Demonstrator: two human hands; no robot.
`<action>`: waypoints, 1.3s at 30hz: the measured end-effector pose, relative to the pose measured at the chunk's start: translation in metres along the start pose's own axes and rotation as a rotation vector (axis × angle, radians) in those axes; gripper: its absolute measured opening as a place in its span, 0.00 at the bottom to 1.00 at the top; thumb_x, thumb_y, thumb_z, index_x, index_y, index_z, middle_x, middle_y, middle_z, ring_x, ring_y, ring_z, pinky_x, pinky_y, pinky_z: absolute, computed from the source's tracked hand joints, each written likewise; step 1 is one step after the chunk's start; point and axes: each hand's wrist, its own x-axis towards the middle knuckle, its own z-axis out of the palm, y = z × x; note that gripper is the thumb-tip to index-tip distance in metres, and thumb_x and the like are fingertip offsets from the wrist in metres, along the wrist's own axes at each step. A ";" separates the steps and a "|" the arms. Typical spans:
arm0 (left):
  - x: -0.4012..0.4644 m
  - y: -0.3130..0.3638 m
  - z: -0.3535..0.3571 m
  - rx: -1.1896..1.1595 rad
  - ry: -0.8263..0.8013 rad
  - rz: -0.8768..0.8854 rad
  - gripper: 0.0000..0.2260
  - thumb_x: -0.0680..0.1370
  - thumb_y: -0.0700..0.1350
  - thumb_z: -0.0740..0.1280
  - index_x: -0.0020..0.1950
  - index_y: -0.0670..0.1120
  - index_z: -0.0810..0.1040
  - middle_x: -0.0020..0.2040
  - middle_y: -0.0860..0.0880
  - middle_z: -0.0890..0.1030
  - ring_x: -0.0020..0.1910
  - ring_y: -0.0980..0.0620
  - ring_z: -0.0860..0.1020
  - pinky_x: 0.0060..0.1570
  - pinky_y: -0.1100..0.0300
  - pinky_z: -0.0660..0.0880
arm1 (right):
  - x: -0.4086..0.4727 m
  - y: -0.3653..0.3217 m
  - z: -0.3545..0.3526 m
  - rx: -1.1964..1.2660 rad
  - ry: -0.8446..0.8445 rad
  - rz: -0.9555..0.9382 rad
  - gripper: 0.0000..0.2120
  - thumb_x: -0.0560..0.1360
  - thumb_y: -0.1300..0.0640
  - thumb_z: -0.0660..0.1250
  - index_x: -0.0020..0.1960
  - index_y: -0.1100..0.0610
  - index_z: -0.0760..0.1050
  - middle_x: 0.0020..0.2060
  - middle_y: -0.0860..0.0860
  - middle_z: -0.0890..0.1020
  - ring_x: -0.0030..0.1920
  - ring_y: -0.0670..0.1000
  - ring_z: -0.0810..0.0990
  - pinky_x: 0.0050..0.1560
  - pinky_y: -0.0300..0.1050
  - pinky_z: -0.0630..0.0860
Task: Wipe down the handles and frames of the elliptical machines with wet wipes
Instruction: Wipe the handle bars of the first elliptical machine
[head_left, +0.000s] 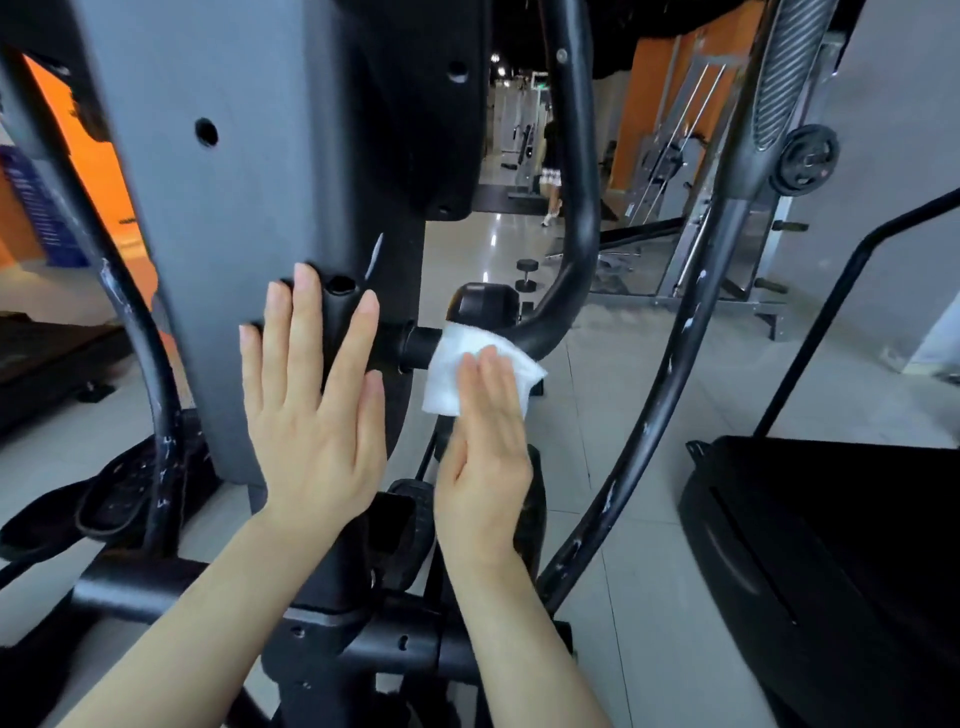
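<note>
White wet wipe (480, 371) dead centre of the view, a soft crumpled square, draped over a black tube (423, 345) that juts out horizontally from the elliptical's upright. That tube's long axis runs from nine to three o'clock, then bends up into a smooth black handlebar (574, 197) climbing towards twelve. The right hand (485, 457) is on it: fingers straight and together, pressing the wipe flat against the tube, fingertips pointing to twelve. No curl, no pinch that I can see.

Just at nine o'clock of the wipe, the left hand (311, 410) lies spread, fingers straight and fanned, palm flat against the grey column (228, 249) and its black collar. The column is a matte grey slab with round screw holes, edged by glossy black plastic.

Outward now. At three o'clock a long curved swing arm (670, 364), black paint chipped white in flecks, sweeps up to a ribbed grip (784, 78) at one o'clock. A matching scuffed arm (130, 322) curves at nine. Below, at six, black frame crossbars (395, 644) and a pedal. A black treadmill (831, 545) fills four o'clock. Pale glossy floor tiles beyond, a dumbbell (527, 273), weight racks, orange walls, and a person (551, 171) standing far off at twelve.
</note>
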 end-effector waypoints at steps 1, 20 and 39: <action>0.000 -0.004 -0.001 -0.012 0.002 0.016 0.20 0.84 0.43 0.51 0.76 0.44 0.63 0.75 0.36 0.61 0.78 0.41 0.53 0.77 0.47 0.48 | -0.001 -0.004 0.004 -0.072 -0.070 -0.079 0.17 0.79 0.68 0.58 0.67 0.65 0.74 0.67 0.59 0.75 0.72 0.54 0.69 0.71 0.48 0.68; -0.003 -0.030 -0.002 0.024 0.027 0.190 0.22 0.83 0.47 0.54 0.77 0.44 0.65 0.76 0.39 0.63 0.79 0.47 0.53 0.76 0.47 0.51 | 0.143 0.056 -0.075 -0.739 -0.757 -1.593 0.16 0.79 0.67 0.57 0.58 0.60 0.81 0.67 0.54 0.77 0.71 0.51 0.71 0.74 0.49 0.60; 0.033 0.011 -0.003 0.160 0.081 0.042 0.19 0.84 0.50 0.53 0.72 0.45 0.69 0.72 0.38 0.64 0.73 0.39 0.60 0.74 0.44 0.54 | 0.158 0.061 -0.072 -0.188 -0.791 -1.201 0.17 0.78 0.69 0.58 0.63 0.63 0.79 0.65 0.57 0.78 0.69 0.56 0.73 0.60 0.50 0.78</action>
